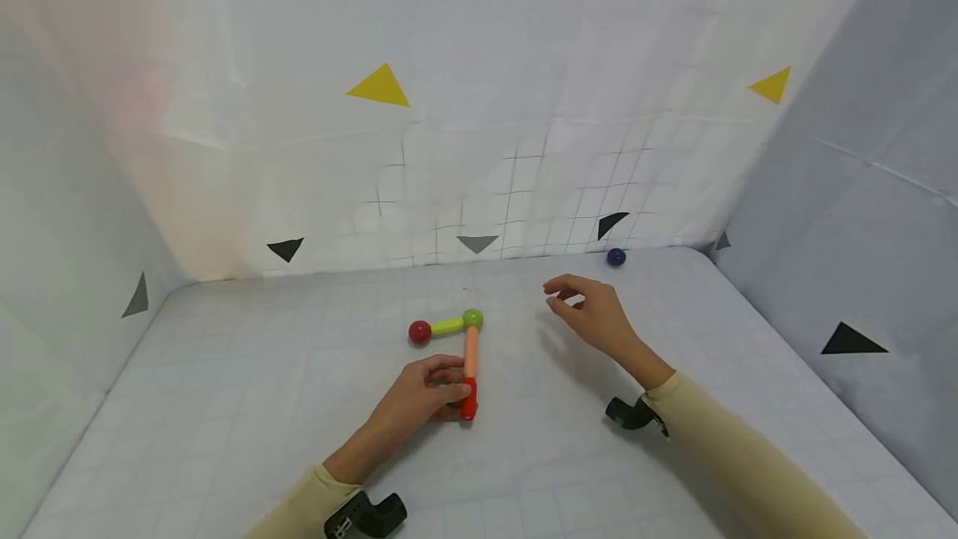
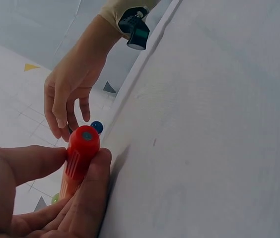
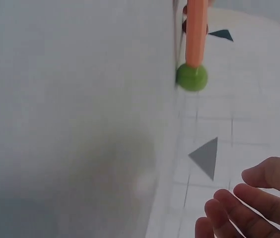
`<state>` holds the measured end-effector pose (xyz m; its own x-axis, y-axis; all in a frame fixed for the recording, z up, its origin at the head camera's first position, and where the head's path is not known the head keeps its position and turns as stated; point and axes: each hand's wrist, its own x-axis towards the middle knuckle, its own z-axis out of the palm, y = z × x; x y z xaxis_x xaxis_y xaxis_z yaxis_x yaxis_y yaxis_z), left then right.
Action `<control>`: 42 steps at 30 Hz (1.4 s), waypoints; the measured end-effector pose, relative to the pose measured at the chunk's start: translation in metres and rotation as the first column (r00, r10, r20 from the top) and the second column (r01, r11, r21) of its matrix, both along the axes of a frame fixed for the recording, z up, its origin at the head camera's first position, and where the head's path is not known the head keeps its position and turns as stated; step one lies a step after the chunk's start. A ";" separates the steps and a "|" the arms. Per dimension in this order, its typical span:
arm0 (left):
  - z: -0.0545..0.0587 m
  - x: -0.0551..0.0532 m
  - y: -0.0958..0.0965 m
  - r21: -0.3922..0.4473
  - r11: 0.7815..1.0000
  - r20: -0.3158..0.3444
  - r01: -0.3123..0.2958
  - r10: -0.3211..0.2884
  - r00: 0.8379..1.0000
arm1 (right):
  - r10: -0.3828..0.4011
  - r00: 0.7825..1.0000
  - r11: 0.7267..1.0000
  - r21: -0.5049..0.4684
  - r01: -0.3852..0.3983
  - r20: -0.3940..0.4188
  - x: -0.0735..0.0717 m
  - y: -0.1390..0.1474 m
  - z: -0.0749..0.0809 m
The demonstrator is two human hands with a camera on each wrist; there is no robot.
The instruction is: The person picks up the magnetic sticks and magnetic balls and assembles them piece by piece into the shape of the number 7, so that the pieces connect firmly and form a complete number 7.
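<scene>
My left hand (image 1: pixel 425 388) pinches a red stick (image 1: pixel 468 400) between thumb and fingers; a grey disc shows in its end in the left wrist view. The red stick lines up end to end with an orange stick (image 1: pixel 471 353), which meets a green ball (image 1: pixel 472 318). From that ball a lime-green stick (image 1: pixel 447 325) runs left to a dark red ball (image 1: pixel 420 332), making a bent chain. Right of the chain, my right hand (image 1: pixel 595 313) hovers over the table with loosely bent fingers and holds nothing. Its thumb and fingers (image 3: pixel 224 198) are apart in the right wrist view.
A dark blue ball (image 1: pixel 616 257) lies at the back of the white table (image 1: pixel 299 439), beyond my right hand. White sheeting with black, grey and yellow triangles forms a back wall (image 1: pixel 479 40) and side walls. Each wrist wears a black device (image 1: pixel 632 414).
</scene>
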<state>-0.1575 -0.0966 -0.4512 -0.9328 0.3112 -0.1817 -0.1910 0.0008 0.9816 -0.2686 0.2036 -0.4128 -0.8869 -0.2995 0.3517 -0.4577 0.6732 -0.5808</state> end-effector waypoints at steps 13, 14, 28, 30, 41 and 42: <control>0.000 0.001 0.001 0.004 1.000 -0.011 -0.011 0.011 1.000 | -0.081 0.996 0.996 0.025 0.082 -0.024 -0.040 0.025 -0.006; 0.000 0.001 0.002 0.002 1.000 -0.014 -0.012 0.012 1.000 | -0.086 0.996 0.996 0.029 0.086 -0.025 -0.043 0.027 -0.006; 0.000 0.000 0.002 -0.018 1.000 -0.013 -0.008 0.008 1.000 | -0.177 0.984 0.981 0.082 0.176 0.003 -0.069 0.052 -0.004; 0.000 0.000 0.001 -0.019 1.000 -0.016 -0.005 0.005 1.000 | -0.187 0.982 0.979 0.089 0.185 0.005 -0.074 0.057 -0.004; -0.001 -0.001 0.002 -0.029 1.000 -0.032 -0.011 0.010 0.999 | -0.241 0.971 0.959 0.152 0.238 -0.001 -0.091 0.081 -0.007; -0.001 -0.001 0.002 -0.029 1.000 -0.032 -0.011 0.010 0.999 | -0.244 0.970 0.958 0.155 0.241 -0.001 -0.092 0.082 -0.007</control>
<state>-0.1586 -0.0947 -0.4525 -0.9413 0.2966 -0.1611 -0.1602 0.0276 0.9867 -0.3603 0.2859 -0.4194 -0.9453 -0.1234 0.3020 -0.2601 0.8438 -0.4694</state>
